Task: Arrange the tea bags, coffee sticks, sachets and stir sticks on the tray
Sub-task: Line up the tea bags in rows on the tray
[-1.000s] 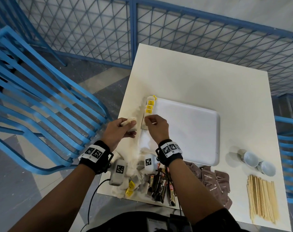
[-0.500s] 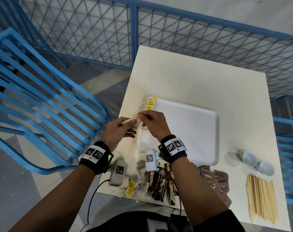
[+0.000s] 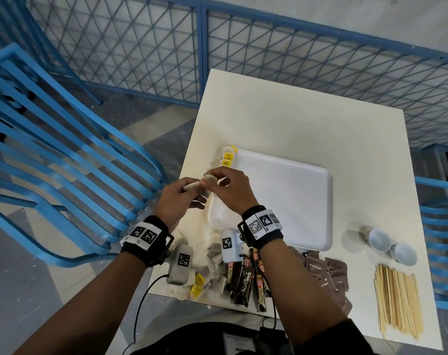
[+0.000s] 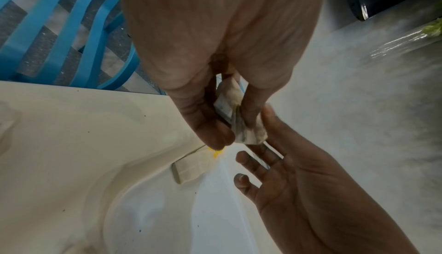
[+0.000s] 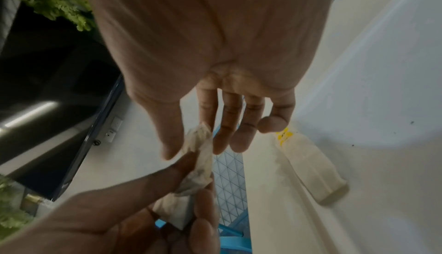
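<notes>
Both hands hover over the left rim of the white tray (image 3: 282,201). My left hand (image 3: 192,192) grips a small bunch of tea bags (image 4: 239,125). My right hand (image 3: 214,179) pinches one tea bag (image 5: 199,154) at the bunch's end between thumb and forefinger, its other fingers straight. A row of tea bags with yellow tags (image 3: 227,158) lies along the tray's left edge, also seen as a row (image 5: 308,163) in the right wrist view. Loose tea bags (image 3: 212,267), coffee sticks (image 3: 246,280), brown sachets (image 3: 325,275) and stir sticks (image 3: 397,303) lie at the table's near edge.
Two small white cups (image 3: 389,244) lie right of the tray. A blue slatted chair (image 3: 64,162) stands left of the table, a blue mesh fence (image 3: 243,47) behind it. The table's far half (image 3: 294,119) is bare.
My right hand left the tea bag row on the tray and came left to my left hand's bunch, where it now pinches a tea bag. Both hands rose slightly.
</notes>
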Motion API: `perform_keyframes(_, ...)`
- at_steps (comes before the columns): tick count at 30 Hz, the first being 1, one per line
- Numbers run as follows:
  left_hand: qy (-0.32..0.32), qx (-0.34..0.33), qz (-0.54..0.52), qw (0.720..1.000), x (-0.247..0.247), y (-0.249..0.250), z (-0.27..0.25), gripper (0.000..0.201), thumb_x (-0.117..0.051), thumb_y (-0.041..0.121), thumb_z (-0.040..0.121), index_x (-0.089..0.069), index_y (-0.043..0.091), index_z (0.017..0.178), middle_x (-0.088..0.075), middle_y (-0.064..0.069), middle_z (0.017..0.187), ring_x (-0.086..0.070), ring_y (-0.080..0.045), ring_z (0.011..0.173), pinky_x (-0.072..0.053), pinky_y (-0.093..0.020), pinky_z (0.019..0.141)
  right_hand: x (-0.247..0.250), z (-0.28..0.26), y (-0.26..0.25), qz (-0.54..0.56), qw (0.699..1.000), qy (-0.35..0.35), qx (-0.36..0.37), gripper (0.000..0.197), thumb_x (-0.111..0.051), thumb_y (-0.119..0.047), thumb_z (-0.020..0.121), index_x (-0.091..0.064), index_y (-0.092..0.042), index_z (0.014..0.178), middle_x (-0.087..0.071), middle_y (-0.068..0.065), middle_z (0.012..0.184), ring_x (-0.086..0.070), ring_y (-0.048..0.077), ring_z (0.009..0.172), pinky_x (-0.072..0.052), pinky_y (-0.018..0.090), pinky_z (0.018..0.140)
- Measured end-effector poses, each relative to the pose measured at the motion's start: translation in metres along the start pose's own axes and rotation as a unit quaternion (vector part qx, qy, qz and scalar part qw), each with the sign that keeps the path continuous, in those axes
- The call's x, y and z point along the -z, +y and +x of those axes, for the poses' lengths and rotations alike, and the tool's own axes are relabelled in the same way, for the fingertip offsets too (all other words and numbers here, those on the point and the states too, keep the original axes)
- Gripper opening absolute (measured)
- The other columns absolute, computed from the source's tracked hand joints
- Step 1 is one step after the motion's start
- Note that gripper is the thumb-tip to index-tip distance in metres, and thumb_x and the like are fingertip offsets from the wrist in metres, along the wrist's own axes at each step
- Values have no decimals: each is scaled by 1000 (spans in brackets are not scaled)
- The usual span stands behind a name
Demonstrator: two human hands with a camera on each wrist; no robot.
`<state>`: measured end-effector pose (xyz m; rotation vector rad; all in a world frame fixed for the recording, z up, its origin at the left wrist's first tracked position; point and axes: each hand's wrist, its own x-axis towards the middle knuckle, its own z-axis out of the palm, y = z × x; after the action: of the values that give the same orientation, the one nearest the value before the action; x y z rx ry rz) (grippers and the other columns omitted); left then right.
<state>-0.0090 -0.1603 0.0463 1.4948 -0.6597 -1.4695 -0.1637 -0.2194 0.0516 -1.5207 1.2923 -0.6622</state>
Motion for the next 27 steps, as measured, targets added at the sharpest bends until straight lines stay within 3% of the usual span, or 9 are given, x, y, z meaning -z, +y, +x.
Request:
perform_keyframes(2, -3, 3, -5, 1000, -1, 0, 0, 13, -68, 9, 95, -68, -2, 103, -69, -20, 87, -64, -24, 68, -58, -30, 61, 1, 2, 1, -1, 1000, 12, 2, 8, -76, -26, 86, -76, -18, 88, -73, -8, 82, -64, 0, 74, -45, 11, 71)
perform_keyframes(7, -5, 6, -15, 1000, -3, 0, 1, 18, -71, 9, 93, -69, -4, 105, -69, -20, 87, -65, -23, 67, -57, -30, 61, 0, 7, 6, 25, 999, 30, -31, 12, -71, -28, 91, -77, -18, 88, -72, -5, 79, -65, 13, 67, -54, 31, 74)
perform_keyframes(13, -11, 7, -19, 1000, -4, -1, 1, 13, -72, 9, 91, -70, 0, 101, -69, -18, 84, -66, -24, 69, -58, -30, 62, 2, 4, 2, 77, 994, 43, -64, 13, -67, -22, 92, -78, -15, 92, -73, -2, 78, -62, 11, 57, -45, 17, 59)
perform_keyframes(19, -21, 0, -22, 1000, -3, -4, 1, 12, -69, 6, 93, -70, 3, 105, -71, -17, 84, -68, -24, 71, -59, -31, 65, 5, 2, 3, 137, 985, 34, -96, 12, -68, -15, 91, -78, -8, 94, -70, 8, 76, -60, 18, 61, -45, 21, 56)
perform_keyframes(22, -21, 4, -29, 999, -3, -2, 0, 9, -68, 9, 94, -69, 4, 101, -72, -14, 83, -68, -22, 71, -58, -29, 62, 7, 0, 3, 147, 984, 23, -101, 14, -65, -11, 93, -77, -6, 96, -69, 7, 76, -59, 18, 62, -45, 18, 55)
perform_keyframes(27, -19, 7, -29, 999, -3, -1, 1, 10, -69, 12, 94, -70, 5, 101, -71, -10, 84, -66, -20, 72, -55, -28, 58, 10, -2, 4, 160, 981, 11, -110, 16, -63, -8, 93, -78, -6, 99, -70, 6, 77, -58, 16, 63, -47, 26, 59)
